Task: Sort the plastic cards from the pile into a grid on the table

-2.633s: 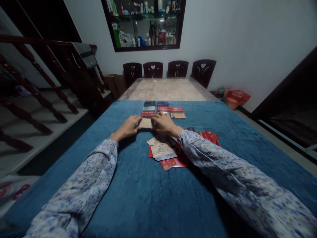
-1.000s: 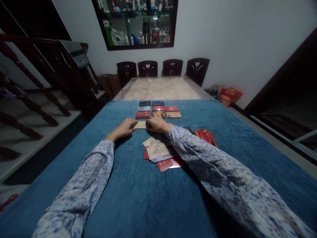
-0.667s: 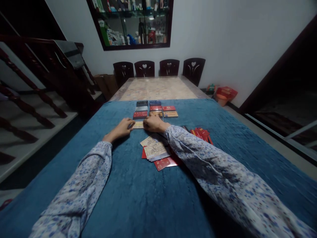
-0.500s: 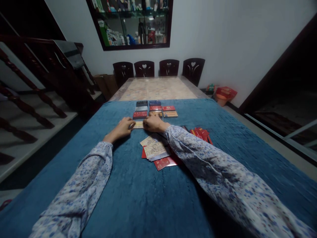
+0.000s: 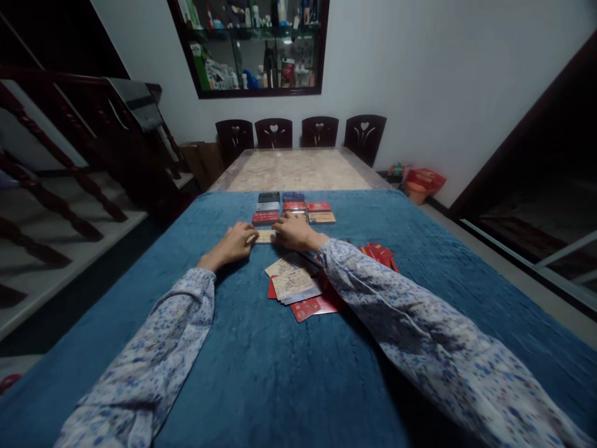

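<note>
A small stack of cream-coloured cards (image 5: 265, 236) lies on the blue cloth between my two hands. My left hand (image 5: 237, 241) grips its left edge with curled fingers. At its right edge my right hand (image 5: 295, 231) has its fingers closed on the same stack and covers part of it. Just beyond are neat stacks in rows, among them a red stack (image 5: 265, 218), a grey one (image 5: 268, 206), a black one (image 5: 269, 196), a dark blue one (image 5: 293, 196) and an orange-tan one (image 5: 321, 218). Nearer me, a loose pile of cream cards (image 5: 296, 285) overlaps red cards (image 5: 305, 309).
More red cards (image 5: 380, 254) are fanned out beyond my right forearm. The blue cloth (image 5: 280, 373) covers the near part of a long marble-patterned table (image 5: 298, 168). Several dark chairs (image 5: 319, 132) stand at its far end. A stair railing (image 5: 51, 146) runs along the left.
The view has tilted up slightly, so everything sits a little lower in the picture. Both hands stay at the cream card stack, with hardly any movement.
</note>
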`<state>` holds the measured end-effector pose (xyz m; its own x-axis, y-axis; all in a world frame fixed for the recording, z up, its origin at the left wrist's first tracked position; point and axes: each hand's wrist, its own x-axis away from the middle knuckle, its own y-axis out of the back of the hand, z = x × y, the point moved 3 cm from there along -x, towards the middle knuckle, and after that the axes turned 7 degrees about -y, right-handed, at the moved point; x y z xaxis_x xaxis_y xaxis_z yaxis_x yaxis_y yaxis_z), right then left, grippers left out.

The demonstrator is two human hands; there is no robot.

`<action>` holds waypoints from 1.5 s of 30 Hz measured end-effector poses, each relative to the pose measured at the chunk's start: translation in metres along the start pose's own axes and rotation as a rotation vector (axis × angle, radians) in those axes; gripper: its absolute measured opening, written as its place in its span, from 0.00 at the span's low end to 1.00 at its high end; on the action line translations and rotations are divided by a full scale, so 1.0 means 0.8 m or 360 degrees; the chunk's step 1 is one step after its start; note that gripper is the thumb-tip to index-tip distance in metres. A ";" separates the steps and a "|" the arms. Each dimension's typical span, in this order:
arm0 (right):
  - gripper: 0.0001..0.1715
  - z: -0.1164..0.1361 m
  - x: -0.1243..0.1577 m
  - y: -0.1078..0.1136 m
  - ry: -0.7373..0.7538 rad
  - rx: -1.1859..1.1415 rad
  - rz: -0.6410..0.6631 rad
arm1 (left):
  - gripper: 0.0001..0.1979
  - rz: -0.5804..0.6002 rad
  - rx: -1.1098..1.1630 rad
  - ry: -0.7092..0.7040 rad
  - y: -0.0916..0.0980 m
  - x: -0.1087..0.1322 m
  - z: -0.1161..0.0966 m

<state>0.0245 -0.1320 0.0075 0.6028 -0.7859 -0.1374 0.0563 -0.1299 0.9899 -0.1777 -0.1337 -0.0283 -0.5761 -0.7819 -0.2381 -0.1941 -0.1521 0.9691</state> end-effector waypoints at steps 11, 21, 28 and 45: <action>0.16 -0.040 0.049 0.009 -0.0007 0.0001 -0.0362 | 0.15 -0.0292 0.0074 -0.0128 0.008 -0.003 -0.011; 0.16 -0.081 0.112 0.007 0.0033 0.0002 -0.0701 | 0.14 -0.0524 0.0026 -0.0380 0.022 -0.012 -0.057; 0.15 -0.108 0.159 0.007 0.0014 0.0058 -0.0794 | 0.15 -0.0556 -0.0012 -0.0538 0.026 -0.023 -0.101; 0.16 -0.170 0.249 -0.002 -0.0358 0.0083 -0.0671 | 0.16 -0.0237 -0.0067 -0.0644 0.004 -0.083 -0.228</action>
<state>0.2529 -0.2059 -0.0167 0.3485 -0.7687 -0.5364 0.2154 -0.4913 0.8439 0.0046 -0.1929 0.0022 -0.8107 -0.4511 -0.3732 -0.2708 -0.2764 0.9221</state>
